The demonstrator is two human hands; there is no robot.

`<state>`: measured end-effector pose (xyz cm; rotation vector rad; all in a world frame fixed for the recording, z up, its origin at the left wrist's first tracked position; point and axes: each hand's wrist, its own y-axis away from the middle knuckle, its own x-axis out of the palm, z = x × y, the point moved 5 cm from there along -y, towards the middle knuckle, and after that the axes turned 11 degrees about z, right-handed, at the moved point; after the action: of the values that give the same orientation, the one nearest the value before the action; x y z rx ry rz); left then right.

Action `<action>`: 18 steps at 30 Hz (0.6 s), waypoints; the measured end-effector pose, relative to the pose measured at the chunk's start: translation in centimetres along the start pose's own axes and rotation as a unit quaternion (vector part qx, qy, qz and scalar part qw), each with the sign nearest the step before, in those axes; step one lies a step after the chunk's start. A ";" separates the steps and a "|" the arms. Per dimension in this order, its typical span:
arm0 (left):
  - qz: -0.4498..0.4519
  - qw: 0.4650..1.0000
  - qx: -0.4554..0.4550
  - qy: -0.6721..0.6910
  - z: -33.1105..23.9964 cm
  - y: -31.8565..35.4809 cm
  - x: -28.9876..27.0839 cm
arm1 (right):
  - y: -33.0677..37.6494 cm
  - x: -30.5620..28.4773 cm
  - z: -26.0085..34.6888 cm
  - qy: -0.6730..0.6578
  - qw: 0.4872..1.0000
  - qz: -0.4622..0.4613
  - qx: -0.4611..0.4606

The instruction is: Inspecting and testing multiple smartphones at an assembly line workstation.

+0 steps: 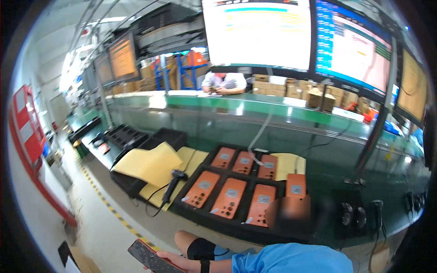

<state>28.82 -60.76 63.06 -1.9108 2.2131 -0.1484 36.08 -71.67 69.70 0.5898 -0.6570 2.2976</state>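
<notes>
At the lower left, my left hand (176,260) is closed round a phone (150,256), its dark face up and a reddish-orange edge showing. A black watch circles that wrist, and a light-blue sleeve runs in from the lower edge. Beyond it on the bench lies a black tray (205,217) with two rows of orange phones, camera side up, each with a pale label. One orange phone (296,184) sits at the right end of the tray, its lower part behind a blurred patch. I do not make out my right hand.
Left of the tray, a black handheld scanner (172,186) with a cable rests on yellow sheets (152,164). Black trays (125,136) stand beyond. Monitors (257,34) hang above the bench. Across it a person (232,82) sits. Cables and dark devices (353,214) lie at right.
</notes>
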 end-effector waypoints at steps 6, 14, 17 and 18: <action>-0.008 0.942 -0.070 0.329 -1.8 -3.2 3.2 | 5.6 -1.2 1.2 -0.053 0.994 -0.094 0.011; 0.196 0.896 -0.136 0.376 -1.2 -5.5 10.3 | 13.5 0.6 -2.6 -0.403 0.908 -0.115 -0.011; 0.224 0.882 -0.173 0.377 -0.2 -5.0 10.5 | 15.9 3.9 0.1 -0.374 0.927 0.000 -0.029; 0.226 0.880 -0.182 0.377 0.1 -4.6 10.0 | 16.6 4.2 0.3 -0.357 0.932 -0.059 -0.019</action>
<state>31.92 -71.35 62.98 -1.5727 3.3586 -0.5031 21.65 -80.65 67.50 1.4324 -0.9587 1.9191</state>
